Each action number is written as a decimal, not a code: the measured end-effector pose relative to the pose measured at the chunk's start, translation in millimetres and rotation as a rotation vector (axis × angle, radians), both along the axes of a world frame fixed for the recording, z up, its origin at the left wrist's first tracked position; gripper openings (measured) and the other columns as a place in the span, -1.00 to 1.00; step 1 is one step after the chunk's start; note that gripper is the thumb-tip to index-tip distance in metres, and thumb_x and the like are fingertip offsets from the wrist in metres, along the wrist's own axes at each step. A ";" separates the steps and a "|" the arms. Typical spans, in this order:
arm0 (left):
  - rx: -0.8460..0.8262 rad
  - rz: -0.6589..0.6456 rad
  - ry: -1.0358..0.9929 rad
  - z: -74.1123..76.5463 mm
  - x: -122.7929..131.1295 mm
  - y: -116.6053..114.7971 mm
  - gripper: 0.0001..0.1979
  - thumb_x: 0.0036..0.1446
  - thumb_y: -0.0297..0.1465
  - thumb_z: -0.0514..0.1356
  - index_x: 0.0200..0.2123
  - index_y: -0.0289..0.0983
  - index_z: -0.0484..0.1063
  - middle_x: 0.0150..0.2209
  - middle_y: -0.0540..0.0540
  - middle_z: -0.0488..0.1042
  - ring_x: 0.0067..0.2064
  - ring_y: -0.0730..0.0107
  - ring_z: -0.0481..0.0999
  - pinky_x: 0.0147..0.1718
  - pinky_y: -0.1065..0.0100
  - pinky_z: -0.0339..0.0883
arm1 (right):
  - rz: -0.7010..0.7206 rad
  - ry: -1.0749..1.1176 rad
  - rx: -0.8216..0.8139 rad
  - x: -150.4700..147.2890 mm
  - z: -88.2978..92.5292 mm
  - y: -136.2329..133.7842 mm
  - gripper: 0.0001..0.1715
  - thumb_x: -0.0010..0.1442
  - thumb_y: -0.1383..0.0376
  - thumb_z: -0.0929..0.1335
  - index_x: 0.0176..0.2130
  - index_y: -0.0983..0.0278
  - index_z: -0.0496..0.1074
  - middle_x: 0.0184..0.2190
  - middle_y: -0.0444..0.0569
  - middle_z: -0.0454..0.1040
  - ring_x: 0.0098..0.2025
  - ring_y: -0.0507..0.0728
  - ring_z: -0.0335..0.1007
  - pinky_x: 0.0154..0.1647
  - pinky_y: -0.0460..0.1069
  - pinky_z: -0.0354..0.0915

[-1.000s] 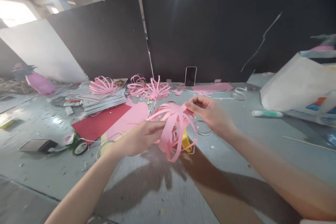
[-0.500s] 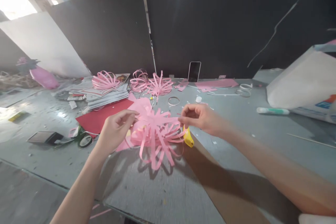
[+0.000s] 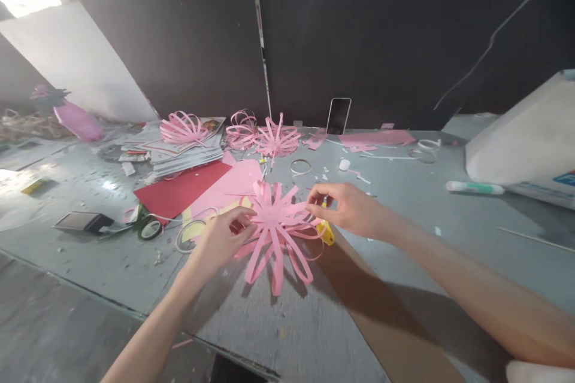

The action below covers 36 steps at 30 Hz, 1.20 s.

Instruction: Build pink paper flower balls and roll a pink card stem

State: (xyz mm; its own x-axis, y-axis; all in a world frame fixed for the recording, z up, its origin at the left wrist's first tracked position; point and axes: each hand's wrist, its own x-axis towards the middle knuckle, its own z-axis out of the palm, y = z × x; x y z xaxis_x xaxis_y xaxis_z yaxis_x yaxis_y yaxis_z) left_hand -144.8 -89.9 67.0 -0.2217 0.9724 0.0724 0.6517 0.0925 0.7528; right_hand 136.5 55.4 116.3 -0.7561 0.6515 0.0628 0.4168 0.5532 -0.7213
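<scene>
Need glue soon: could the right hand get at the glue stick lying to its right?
Probably yes: bare table lies between the right hand and the glue stick, but its fingers pinch the pink paper flower.

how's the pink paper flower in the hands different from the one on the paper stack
The held flower is pinched by the left hand and right hand; the stack flower lies untouched on the paper stack. The held flower's loops splay out flat; the stack flower's arch into a dome. Both are pink looped paper strips.
</scene>
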 end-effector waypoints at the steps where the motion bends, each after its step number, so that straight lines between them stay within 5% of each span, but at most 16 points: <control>1: 0.005 -0.011 -0.006 -3.3 1.4 -0.2 -0.72 0.25 -0.22 0.28 -0.05 -0.20 0.64 -0.30 -0.06 0.65 -0.34 0.31 0.58 -0.30 0.32 0.41 | 0.015 -0.003 0.057 0.0 -3.8 3.0 -0.70 0.40 0.02 0.38 -0.25 0.14 0.55 -0.22 -0.03 0.61 -0.17 0.22 0.46 -0.14 0.12 0.27; 4: 0.016 -0.016 -0.026 -10.5 5.5 -3.0 -0.74 0.25 -0.26 0.27 -0.07 -0.21 0.64 -0.31 -0.06 0.64 -0.34 0.31 0.58 -0.31 0.33 0.40 | 0.067 0.014 0.151 0.4 -19.9 19.5 -0.73 0.41 0.08 0.37 -0.25 0.14 0.57 -0.20 0.00 0.60 -0.10 0.25 0.45 -0.06 0.15 0.26; 7: 0.013 0.010 -0.074 -11.1 9.4 -10.4 -0.75 0.23 -0.29 0.27 -0.06 -0.22 0.64 -0.33 -0.04 0.62 -0.35 0.33 0.56 -0.31 0.34 0.39 | -0.022 0.037 0.096 1.4 -35.5 40.0 -0.74 0.43 0.07 0.35 -0.10 0.12 0.59 -0.17 0.00 0.62 -0.18 0.24 0.47 -0.11 0.14 0.28; 10: -0.002 0.007 -0.122 -10.2 12.6 -22.0 -0.75 0.26 -0.29 0.28 -0.06 -0.23 0.64 -0.32 -0.04 0.62 -0.29 0.32 0.58 -0.24 0.34 0.42 | 0.068 -0.023 0.065 1.8 -42.6 52.2 -0.69 0.36 0.01 0.43 -0.06 0.14 0.61 -0.11 0.03 0.61 -0.12 0.25 0.49 -0.05 0.14 0.31; 15: 0.025 0.014 -0.154 -22.1 16.9 -41.9 -0.76 0.31 -0.24 0.29 -0.06 -0.22 0.64 -0.28 -0.06 0.63 -0.24 0.33 0.58 -0.20 0.35 0.43 | 0.335 -0.134 0.105 -0.8 -41.2 48.2 -0.52 0.35 -0.13 0.44 -0.02 0.17 0.63 0.00 0.12 0.49 0.09 0.33 0.40 0.17 0.19 0.28; 19: 0.100 0.062 -0.139 -31.3 19.5 -50.7 -0.79 0.34 -0.24 0.29 -0.09 -0.21 0.64 -0.29 -0.04 0.61 -0.26 0.36 0.56 -0.23 0.38 0.44 | 0.393 -0.183 0.127 -4.0 -44.0 44.3 -0.45 0.42 -0.18 0.33 -0.07 0.18 0.63 -0.01 0.14 0.47 0.11 0.35 0.33 0.24 0.26 0.21; 24: 0.180 0.044 -0.094 -32.7 16.5 -54.7 -0.83 0.37 -0.29 0.27 -0.09 -0.20 0.63 -0.20 -0.06 0.67 -0.19 0.34 0.62 -0.17 0.38 0.47 | 0.379 -0.191 0.081 -6.4 -51.9 45.5 -0.44 0.53 -0.03 0.16 0.09 0.17 0.58 0.01 0.14 0.44 0.13 0.34 0.29 0.29 0.29 0.16; 30: 0.197 0.026 -0.014 -36.9 11.2 -61.3 -0.85 0.39 -0.29 0.27 -0.08 -0.17 0.63 -0.16 -0.07 0.67 -0.19 0.33 0.61 -0.24 0.40 0.43 | 0.368 -0.253 0.058 -8.2 -53.1 42.7 -0.57 0.46 -0.04 0.25 -0.19 0.20 0.50 0.02 0.13 0.40 0.16 0.36 0.27 0.29 0.31 0.15; 36: 0.289 0.062 -0.078 -37.2 4.2 -62.0 -0.84 0.38 -0.29 0.29 -0.07 -0.21 0.62 -0.15 -0.12 0.65 -0.11 0.27 0.62 -0.12 0.34 0.47 | 0.330 0.010 -0.170 -6.0 -45.9 45.7 -0.55 0.47 -0.08 0.26 -0.26 0.19 0.42 0.00 0.06 0.43 0.08 0.26 0.37 0.24 0.18 0.22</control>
State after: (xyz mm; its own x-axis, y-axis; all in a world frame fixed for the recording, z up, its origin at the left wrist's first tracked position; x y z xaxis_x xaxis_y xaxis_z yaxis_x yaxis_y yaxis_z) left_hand -140.5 -151.9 29.9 -0.2961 0.8984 0.3242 0.5909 -0.0943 0.8012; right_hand 130.5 101.1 70.4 -0.9270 0.3746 -0.0171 0.2285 0.5283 -0.8177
